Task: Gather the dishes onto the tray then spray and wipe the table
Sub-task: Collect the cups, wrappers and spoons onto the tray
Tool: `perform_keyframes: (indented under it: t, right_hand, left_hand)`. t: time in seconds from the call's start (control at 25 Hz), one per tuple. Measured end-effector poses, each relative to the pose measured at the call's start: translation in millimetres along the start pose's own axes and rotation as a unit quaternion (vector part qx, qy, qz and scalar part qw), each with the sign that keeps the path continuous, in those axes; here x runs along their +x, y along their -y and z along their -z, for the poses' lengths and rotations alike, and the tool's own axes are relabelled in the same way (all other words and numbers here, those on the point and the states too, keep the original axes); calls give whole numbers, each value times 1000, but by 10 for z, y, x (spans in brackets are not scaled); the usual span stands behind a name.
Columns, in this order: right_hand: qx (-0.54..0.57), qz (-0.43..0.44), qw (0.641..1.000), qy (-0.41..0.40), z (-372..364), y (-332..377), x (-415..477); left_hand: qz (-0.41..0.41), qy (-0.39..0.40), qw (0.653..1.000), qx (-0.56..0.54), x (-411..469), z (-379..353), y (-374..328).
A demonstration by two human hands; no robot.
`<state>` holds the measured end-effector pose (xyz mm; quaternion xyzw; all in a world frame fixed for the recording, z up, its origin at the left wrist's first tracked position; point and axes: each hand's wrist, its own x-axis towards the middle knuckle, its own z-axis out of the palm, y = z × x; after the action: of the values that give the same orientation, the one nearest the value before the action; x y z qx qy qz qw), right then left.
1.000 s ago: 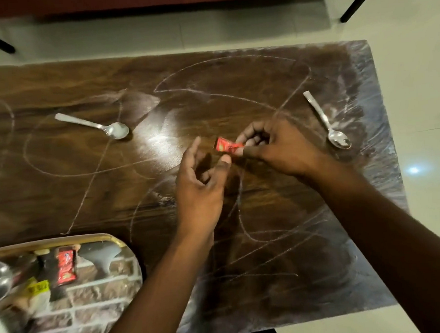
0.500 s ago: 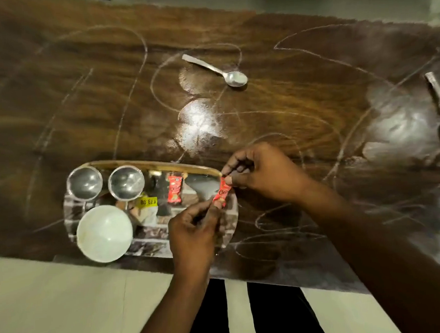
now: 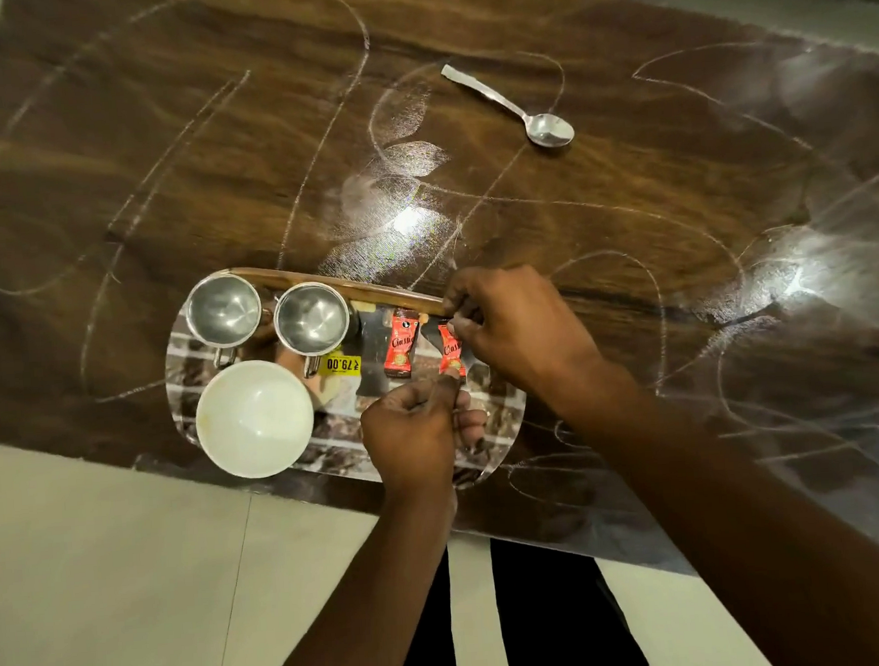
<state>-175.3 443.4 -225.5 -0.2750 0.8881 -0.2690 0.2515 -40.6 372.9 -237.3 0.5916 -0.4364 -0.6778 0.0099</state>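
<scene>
— How far along is the clearing?

— Well on, I'd say. Nearest us, the left hand (image 3: 413, 437) and right hand (image 3: 520, 338) share one red sachet (image 3: 450, 350) over the right part of the tray (image 3: 342, 287). The left fingers are clamped on its lower end and the right fingers pinch its upper end. Whether it touches the tray yet, I cannot tell.

— And what is already gathered?

— A white bowl (image 3: 255, 418) sits at the tray's near left, with two steel cups (image 3: 224, 310) side by side behind it. A second sachet (image 3: 400, 348) lies just left of the held one, next to a yellow price sticker (image 3: 342, 364).

— What's left?

— One spoon (image 3: 516, 109) lies well apart from the tray, farther back on the bench (image 3: 675, 189). After that comes the spraying and wiping, which looks not yet begun. No bottle or cloth is in view.

— The surface?

— Dark glossy wood grain, scrawled all over with pale looping lines (image 3: 313, 150) and a few smeared patches. Lamp glare shows just beyond the tray and out to the right.

— The room?

— There's a pale tiled floor (image 3: 108, 584) below the near edge, and a strip of it past the far corner.
</scene>
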Motion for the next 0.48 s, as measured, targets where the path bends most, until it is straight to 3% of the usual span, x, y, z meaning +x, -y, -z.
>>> perform_keyframes:
  t: [0.24, 0.36, 0.48]
  right_hand:
    - [-15, -2, 1000, 9, -24, -6, 15]
    - [80, -47, 995, -35, 86, -45, 18]
    - [229, -153, 951, -138, 317, -162, 157]
  left_hand:
    - [-2, -3, 1000, 2, 51, 28, 7]
    - [-17, -24, 999, 17, 12, 45, -15]
    - [-44, -38, 997, 45, -53, 58, -75]
